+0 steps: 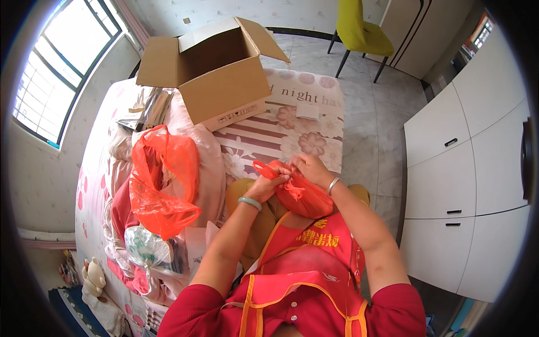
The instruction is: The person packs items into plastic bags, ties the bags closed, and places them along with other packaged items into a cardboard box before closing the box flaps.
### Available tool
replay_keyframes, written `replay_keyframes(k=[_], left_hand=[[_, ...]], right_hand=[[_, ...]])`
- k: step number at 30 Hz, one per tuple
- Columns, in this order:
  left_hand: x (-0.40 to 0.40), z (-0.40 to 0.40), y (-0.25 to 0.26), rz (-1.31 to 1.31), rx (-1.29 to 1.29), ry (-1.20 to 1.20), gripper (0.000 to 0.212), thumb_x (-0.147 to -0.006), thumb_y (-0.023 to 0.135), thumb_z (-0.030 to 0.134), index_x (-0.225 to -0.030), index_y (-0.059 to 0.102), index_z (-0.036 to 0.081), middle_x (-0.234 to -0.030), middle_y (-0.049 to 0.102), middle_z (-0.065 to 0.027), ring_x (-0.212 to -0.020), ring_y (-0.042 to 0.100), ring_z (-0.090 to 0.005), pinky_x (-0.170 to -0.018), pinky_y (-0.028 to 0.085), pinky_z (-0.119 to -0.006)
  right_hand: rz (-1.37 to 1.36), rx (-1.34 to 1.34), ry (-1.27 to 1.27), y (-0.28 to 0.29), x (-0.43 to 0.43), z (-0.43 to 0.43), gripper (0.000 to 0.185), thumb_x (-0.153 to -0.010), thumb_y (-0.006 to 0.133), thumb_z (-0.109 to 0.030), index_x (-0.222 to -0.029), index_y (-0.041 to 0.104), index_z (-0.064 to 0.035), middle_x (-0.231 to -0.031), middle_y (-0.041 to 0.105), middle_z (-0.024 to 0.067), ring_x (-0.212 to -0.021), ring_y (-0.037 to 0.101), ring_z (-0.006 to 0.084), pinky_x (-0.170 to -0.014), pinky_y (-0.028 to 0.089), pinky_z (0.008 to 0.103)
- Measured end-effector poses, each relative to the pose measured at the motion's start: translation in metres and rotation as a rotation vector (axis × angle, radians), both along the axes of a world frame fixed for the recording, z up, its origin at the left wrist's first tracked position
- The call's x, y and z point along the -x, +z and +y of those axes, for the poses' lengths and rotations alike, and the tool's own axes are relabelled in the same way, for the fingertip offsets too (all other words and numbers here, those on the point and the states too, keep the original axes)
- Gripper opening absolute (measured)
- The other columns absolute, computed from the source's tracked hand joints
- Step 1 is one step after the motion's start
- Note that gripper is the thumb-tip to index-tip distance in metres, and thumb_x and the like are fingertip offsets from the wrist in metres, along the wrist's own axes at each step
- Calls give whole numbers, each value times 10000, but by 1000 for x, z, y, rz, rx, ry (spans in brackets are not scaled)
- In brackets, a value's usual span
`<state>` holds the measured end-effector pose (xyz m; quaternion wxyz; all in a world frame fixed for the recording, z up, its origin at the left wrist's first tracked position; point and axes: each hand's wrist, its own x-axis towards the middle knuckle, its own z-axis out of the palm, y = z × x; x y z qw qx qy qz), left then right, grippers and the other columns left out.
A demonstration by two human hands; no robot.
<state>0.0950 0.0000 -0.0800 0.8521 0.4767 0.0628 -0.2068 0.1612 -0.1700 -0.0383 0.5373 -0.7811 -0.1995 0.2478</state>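
A filled red plastic bag (309,200) rests on my lap, over my red apron. My left hand (269,183) has its fingers closed on the bag's gathered top, with a loop of handle sticking out beside it. My right hand (309,168) is at the same top from the other side, fingers bent; whether it pinches the plastic cannot be told. Left of my hands, a larger red plastic bag (183,168) stands with its mouth spread on the bedding. What it holds is mostly hidden.
An open cardboard box (227,90) stands on the bed's far part, beside packaged items (145,107). A clear bag (147,248) lies near left on piled bedding (206,160). A plush toy (94,276) is further left. White cabinets (440,181) line the right; a green chair (362,36) stands beyond.
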Motion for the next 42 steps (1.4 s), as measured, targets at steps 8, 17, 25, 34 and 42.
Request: replay_keyframes(k=[8,17,25,34,42], left_hand=[[5,-5,-8,-377,-455,85,127,-747,514,-71,-720,477,47,-820,580,-55,-784,543,-133,-690,437,-242],[2,-31,6,-838,-1002,542,124,-692,507,-87,-684,451,23,-790,553,-114,-758,549,-252,-651,441,-302],[9,-25,10,-636,-1083,417,95,-801,608,145,-845,571,69,-723,589,-132,-696,584,-301,-609,472,-350],[1,45,10,-730,-1652,-165,159,-735,529,92,-877,599,92,-846,622,-124,-831,583,-296,-698,474,-398],[-9,55,1,-568,-1707,-355,153,-807,490,151,-863,603,64,-854,620,-120,-854,581,-292,-773,445,-406]], right_hand=[[121,-52,117,-69,-2,10,227,-895,447,-108,-1043,560,22,-961,618,79,-886,571,137,-789,447,249],[200,-301,104,-64,5,-1,234,-829,495,-62,-1045,573,-18,-940,631,67,-879,577,150,-783,449,270],[-482,349,-21,-1,3,0,185,-813,439,-219,-849,564,-87,-811,620,152,-768,593,328,-646,467,422],[-551,554,-127,-33,11,-42,194,-808,444,-218,-829,586,-89,-756,622,155,-713,597,351,-617,462,457],[-392,647,-179,-68,41,-85,220,-800,432,-205,-837,618,-94,-774,625,171,-742,600,350,-657,467,463]])
